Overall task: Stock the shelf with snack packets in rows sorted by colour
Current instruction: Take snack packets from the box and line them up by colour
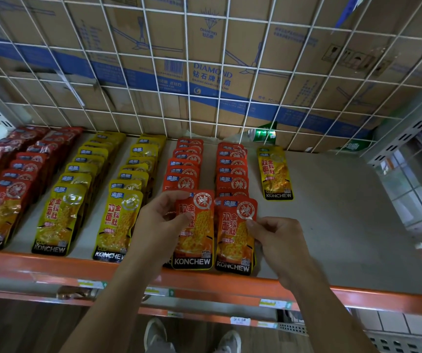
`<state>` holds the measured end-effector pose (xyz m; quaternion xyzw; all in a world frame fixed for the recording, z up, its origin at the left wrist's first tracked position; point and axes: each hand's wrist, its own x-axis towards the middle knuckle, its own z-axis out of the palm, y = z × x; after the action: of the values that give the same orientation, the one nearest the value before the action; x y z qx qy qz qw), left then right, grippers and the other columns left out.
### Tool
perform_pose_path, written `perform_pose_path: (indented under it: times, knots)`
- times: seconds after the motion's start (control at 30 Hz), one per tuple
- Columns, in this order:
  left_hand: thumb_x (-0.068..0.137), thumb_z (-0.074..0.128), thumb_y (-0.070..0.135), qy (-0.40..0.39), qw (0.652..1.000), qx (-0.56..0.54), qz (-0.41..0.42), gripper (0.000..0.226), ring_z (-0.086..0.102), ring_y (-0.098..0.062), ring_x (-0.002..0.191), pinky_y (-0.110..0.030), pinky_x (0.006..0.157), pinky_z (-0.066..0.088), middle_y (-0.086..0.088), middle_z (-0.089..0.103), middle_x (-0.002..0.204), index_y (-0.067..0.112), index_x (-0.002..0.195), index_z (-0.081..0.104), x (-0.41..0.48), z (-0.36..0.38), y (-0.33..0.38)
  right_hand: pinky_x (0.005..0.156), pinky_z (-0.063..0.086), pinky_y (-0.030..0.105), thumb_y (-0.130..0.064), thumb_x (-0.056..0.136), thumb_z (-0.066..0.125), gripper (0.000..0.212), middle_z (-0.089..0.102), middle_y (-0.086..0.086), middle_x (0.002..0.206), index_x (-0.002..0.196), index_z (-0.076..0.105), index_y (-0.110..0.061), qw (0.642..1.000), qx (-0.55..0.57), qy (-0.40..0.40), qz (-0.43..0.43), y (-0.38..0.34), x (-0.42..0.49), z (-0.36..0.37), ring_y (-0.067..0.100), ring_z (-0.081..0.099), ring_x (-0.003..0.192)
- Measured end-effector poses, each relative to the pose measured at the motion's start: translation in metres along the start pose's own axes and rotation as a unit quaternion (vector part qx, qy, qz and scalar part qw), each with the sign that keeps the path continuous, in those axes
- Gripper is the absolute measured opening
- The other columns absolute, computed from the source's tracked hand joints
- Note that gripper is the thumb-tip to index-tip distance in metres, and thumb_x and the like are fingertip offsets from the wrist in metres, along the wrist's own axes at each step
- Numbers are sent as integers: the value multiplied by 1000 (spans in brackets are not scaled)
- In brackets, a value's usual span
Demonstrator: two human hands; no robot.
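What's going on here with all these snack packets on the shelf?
A person is stocking the shelf with packets in colour rows. The left hand grips the front orange packet of one orange row, while the right hand pinches the front packet of the neighbouring orange row. Dark red rows and yellow rows lie to the left, and a short yellow stack sits to the right.

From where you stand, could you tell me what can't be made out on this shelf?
Head view only:
- Dark red rows: cut off by the left edge.
- Orange rows: packet count hidden by overlap.
- Left hand: covers part of its orange packet.
- Green item behind the grid: too small to identify.
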<state>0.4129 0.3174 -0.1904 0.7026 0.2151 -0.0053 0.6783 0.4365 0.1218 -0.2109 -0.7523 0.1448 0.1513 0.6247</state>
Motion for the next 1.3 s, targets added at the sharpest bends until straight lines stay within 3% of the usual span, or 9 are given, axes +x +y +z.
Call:
perform_pose_path:
  times: [0.17, 0.33, 0.53, 0.63, 0.7, 0.93, 1.1, 1.23, 1.3]
  knots:
    - [87, 64, -1, -6, 1000, -4, 2, 30, 68, -12, 93, -29, 71, 56, 2, 68, 110, 24, 102, 65, 0, 0, 2, 52, 46, 23, -16, 90, 65, 19, 70, -2, 65, 73, 70, -9, 1000, 3, 8, 16, 0, 3, 1, 4, 63, 52]
    - [87, 65, -2, -4, 1000, 8, -3, 30, 68, -16, 91, -41, 72, 59, 2, 69, 108, 24, 101, 66, 0, 0, 2, 68, 54, 38, -11, 87, 68, 21, 72, 7, 69, 68, 67, -2, 1000, 2, 4, 28, 4, 6, 0, 20, 68, 66]
    - [88, 64, -2, -17, 999, 28, 3, 29, 68, -7, 87, -23, 64, 54, 6, 69, 102, 24, 100, 65, -1, 4, 1, 68, 57, 49, -34, 82, 75, 41, 69, 22, 81, 74, 62, 4, 999, -40, 4, -1, -2, 6, 6, 33, 68, 70]
    - [88, 64, -3, -19, 999, 36, 4, 29, 67, -7, 88, -19, 63, 51, 6, 68, 103, 24, 101, 64, 0, 5, 1, 67, 56, 47, -34, 79, 77, 42, 68, 26, 83, 73, 63, 4, 999, -34, 2, 3, -2, 7, 6, 35, 64, 66]
    - [88, 64, -3, -15, 999, 37, 5, 30, 67, -7, 86, -16, 59, 51, 6, 68, 102, 24, 100, 65, 0, 4, 1, 72, 58, 54, -30, 81, 75, 37, 70, 22, 81, 73, 64, 5, 1000, -31, 1, 6, -1, 8, 5, 39, 68, 76]
    - [89, 62, -1, -18, 997, 70, -12, 31, 66, -8, 86, -22, 62, 57, 6, 66, 104, 27, 103, 63, -1, 5, 5, 60, 56, 28, -21, 87, 69, 22, 73, 2, 75, 73, 68, -4, 1000, -18, 13, -12, 2, 4, 6, 13, 71, 71]
    - [92, 57, 2, -49, 985, 164, -2, 33, 68, -28, 82, -52, 72, 58, 8, 65, 90, 32, 106, 61, -3, 12, 8, 73, 60, 44, -21, 83, 74, 23, 73, 7, 78, 75, 66, -1, 1000, -19, 14, 5, 2, 7, 6, 21, 72, 76]
    - [94, 55, 8, -45, 974, 223, 12, 27, 57, -7, 70, -43, 74, 59, 16, 54, 84, 32, 104, 59, -3, 21, 8, 74, 59, 50, -23, 84, 73, 33, 71, 17, 81, 82, 62, 8, 1000, -11, 12, 21, 0, 10, 3, 31, 71, 78]
    - [93, 58, 14, -43, 972, 232, 19, 20, 56, -6, 68, -35, 63, 55, 13, 56, 87, 31, 104, 60, -2, 24, 6, 70, 57, 51, -28, 86, 70, 39, 68, 23, 83, 82, 61, 9, 1000, -10, 20, 13, 0, 10, 3, 36, 68, 78]
